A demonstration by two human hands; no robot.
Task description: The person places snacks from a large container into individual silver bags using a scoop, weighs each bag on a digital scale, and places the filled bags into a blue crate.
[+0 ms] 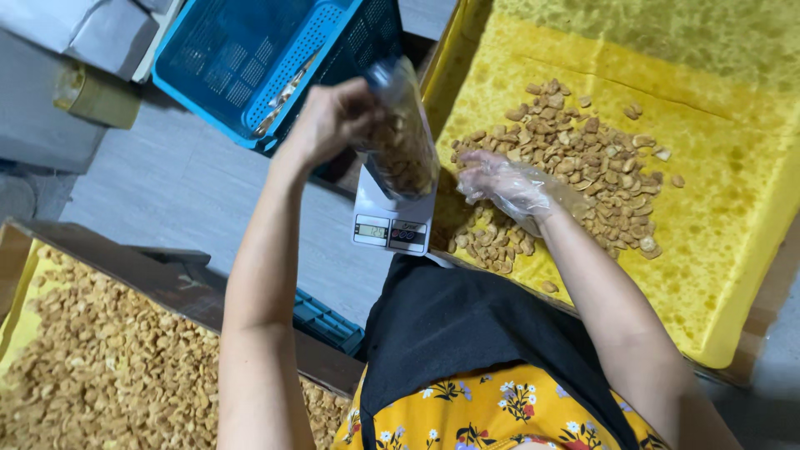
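Head view: my left hand [333,117] grips a clear bag [402,137] of fried snack pieces, held tilted just above the white digital scale [392,217]; my right hand [508,185], in a thin plastic glove, rests half-closed on the loose pile of pieces [583,167] in the yellow-lined tray [733,250]; a blue crate [267,58] lies beyond the scale.

You've got golden-brown snack pieces [575,158] on a mustard-yellow lined tray [733,250]; a bright blue perforated crate [250,58] up top; white scale [392,217] with a grey display; your apron [467,333] is black over a yellow dress [500,412] with a small floral print.
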